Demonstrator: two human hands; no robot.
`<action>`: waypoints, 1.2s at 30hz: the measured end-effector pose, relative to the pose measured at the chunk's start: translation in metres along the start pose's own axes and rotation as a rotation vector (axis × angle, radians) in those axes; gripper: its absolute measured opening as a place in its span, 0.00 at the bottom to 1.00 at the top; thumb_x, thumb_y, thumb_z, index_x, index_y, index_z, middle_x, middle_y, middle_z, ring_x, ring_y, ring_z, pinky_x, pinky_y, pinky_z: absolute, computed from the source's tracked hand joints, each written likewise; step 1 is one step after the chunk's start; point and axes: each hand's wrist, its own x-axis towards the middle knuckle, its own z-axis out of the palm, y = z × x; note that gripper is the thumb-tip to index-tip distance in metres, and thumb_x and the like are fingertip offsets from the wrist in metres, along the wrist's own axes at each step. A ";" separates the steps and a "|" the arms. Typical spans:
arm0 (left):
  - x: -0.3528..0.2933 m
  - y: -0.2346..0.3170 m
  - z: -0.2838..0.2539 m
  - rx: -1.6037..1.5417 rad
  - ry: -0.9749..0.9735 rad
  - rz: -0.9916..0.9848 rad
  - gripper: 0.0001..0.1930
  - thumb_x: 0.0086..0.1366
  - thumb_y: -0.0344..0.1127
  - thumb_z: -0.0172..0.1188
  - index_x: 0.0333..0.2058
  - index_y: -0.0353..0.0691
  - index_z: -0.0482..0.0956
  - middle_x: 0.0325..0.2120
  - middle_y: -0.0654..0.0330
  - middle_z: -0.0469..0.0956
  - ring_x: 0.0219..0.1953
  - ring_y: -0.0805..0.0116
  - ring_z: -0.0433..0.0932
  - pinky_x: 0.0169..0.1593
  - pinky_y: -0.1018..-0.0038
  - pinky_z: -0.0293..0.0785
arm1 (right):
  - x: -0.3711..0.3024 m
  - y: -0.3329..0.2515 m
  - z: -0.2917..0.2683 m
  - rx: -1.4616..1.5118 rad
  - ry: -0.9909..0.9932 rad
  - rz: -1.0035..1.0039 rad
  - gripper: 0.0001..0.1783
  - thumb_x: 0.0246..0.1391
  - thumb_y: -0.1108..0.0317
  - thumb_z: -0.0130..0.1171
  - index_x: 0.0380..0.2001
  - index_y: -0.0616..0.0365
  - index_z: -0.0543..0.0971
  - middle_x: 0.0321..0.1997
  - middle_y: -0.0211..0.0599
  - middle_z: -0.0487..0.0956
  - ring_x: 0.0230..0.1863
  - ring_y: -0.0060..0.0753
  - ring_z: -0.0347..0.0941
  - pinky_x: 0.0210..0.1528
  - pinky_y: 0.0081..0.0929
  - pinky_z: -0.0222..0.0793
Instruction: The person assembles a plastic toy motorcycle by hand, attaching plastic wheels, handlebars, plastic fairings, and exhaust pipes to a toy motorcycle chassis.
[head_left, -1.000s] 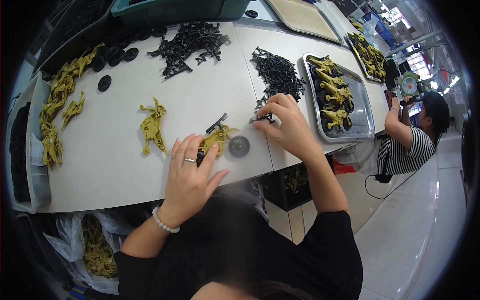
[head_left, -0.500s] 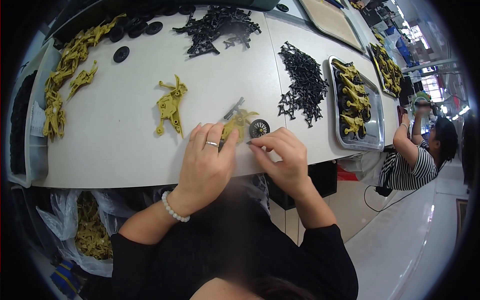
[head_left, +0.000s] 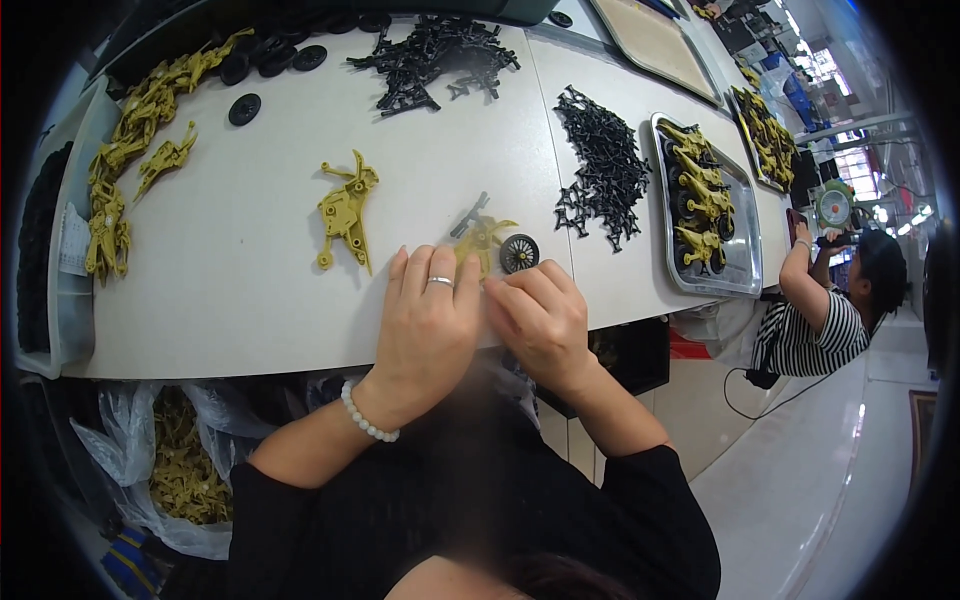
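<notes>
On the white table, my left hand presses its fingers against the near side of a yellow plastic toy motorcycle body, partly hidden and blurred. My right hand is closed in a pinch at that body's near right edge; what its fingertips hold is hidden. A black spoked toy wheel with a yellow centre lies just beyond the right fingers. Past the body, a dark fork-shaped piece touches or overlaps it. Another yellow body lies apart to the left.
Piles of black plastic parts and small black forked pieces lie farther off. A metal tray at right holds several assembled yellow-and-black toys. Yellow bodies and loose black wheels lie at left. A person works at far right.
My right hand has moved left, up against the yellow body and closer to my left hand. The small dark piece seen at its fingertips is now hidden. My left hand shifted slightly right.
</notes>
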 end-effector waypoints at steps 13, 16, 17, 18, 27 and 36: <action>0.002 -0.002 -0.001 -0.025 -0.050 -0.020 0.19 0.51 0.28 0.62 0.44 0.28 0.77 0.40 0.46 0.72 0.45 0.50 0.70 0.50 0.59 0.69 | 0.003 0.002 -0.001 0.170 -0.017 0.302 0.12 0.40 0.79 0.65 0.32 0.61 0.79 0.25 0.36 0.77 0.25 0.36 0.71 0.29 0.28 0.70; 0.007 -0.003 -0.001 -0.027 -0.037 -0.030 0.19 0.50 0.28 0.63 0.42 0.28 0.77 0.38 0.48 0.72 0.44 0.52 0.71 0.46 0.63 0.71 | 0.003 0.007 -0.002 0.116 -0.038 0.160 0.12 0.39 0.79 0.65 0.32 0.61 0.80 0.25 0.35 0.77 0.26 0.37 0.71 0.30 0.29 0.70; 0.009 -0.002 -0.001 0.000 -0.017 -0.024 0.14 0.50 0.28 0.59 0.38 0.30 0.77 0.34 0.51 0.72 0.40 0.56 0.71 0.46 0.64 0.71 | 0.004 0.007 -0.002 0.116 -0.037 0.161 0.12 0.39 0.79 0.65 0.32 0.61 0.80 0.25 0.35 0.77 0.26 0.37 0.71 0.30 0.29 0.70; 0.011 -0.001 0.000 0.027 0.004 -0.018 0.10 0.51 0.28 0.55 0.33 0.32 0.76 0.30 0.54 0.72 0.37 0.60 0.71 0.45 0.66 0.71 | 0.004 0.006 -0.002 0.095 -0.025 0.127 0.12 0.39 0.79 0.65 0.32 0.61 0.80 0.26 0.35 0.78 0.26 0.37 0.71 0.30 0.29 0.70; 0.016 -0.002 0.002 0.102 -0.017 0.038 0.08 0.48 0.28 0.56 0.29 0.30 0.76 0.26 0.54 0.71 0.33 0.60 0.71 0.38 0.70 0.72 | 0.010 -0.002 -0.005 0.019 -0.083 0.107 0.11 0.41 0.79 0.63 0.33 0.62 0.80 0.28 0.37 0.78 0.28 0.39 0.71 0.31 0.30 0.70; 0.010 -0.008 0.000 0.009 0.025 0.048 0.12 0.53 0.28 0.58 0.37 0.29 0.76 0.34 0.52 0.73 0.39 0.56 0.72 0.46 0.60 0.73 | 0.064 0.020 -0.037 0.205 -0.271 0.095 0.09 0.45 0.78 0.63 0.33 0.64 0.83 0.29 0.41 0.80 0.30 0.36 0.75 0.34 0.28 0.71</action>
